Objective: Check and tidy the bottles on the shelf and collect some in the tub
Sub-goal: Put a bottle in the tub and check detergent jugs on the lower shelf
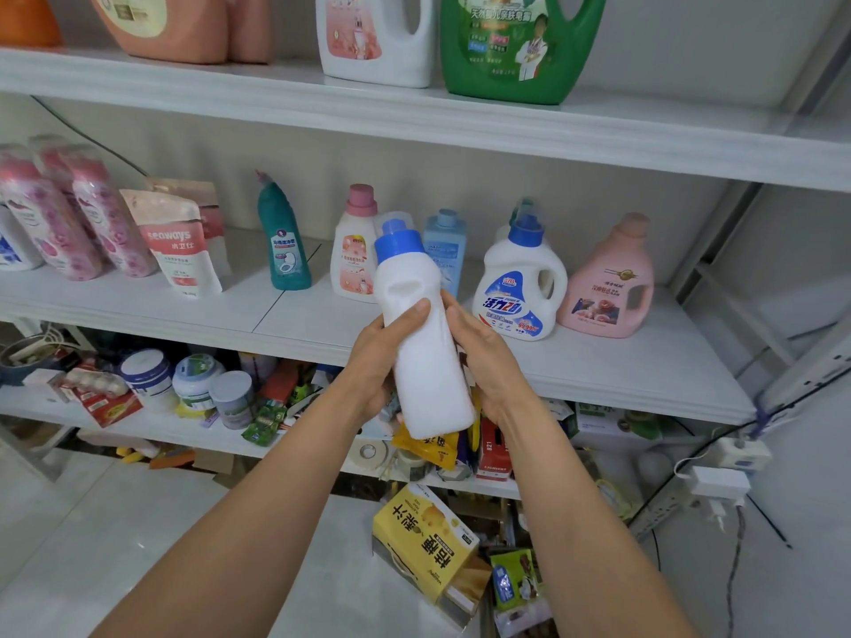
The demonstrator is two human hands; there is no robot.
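Note:
A white bottle with a blue cap [421,347] is held up in front of the middle shelf [644,375], its plain back facing me. My left hand [384,356] grips its left side with the thumb across the front. On its right side is my right hand [488,361]. Behind it on the shelf stand a teal toilet-cleaner bottle [283,241], a white bottle with a pink cap [353,250], a light blue bottle [445,250], a white detergent jug with a blue cap [520,283] and a pink jug [610,283]. No tub is in view.
Pink bottles [92,214] and refill pouches [179,241] fill the shelf's left part. A green jug [515,43] and a white jug [373,39] stand on the top shelf. Jars, packets and boxes crowd the lower shelves. A yellow box [428,541] lies below; cables and a power strip [718,481] hang at right.

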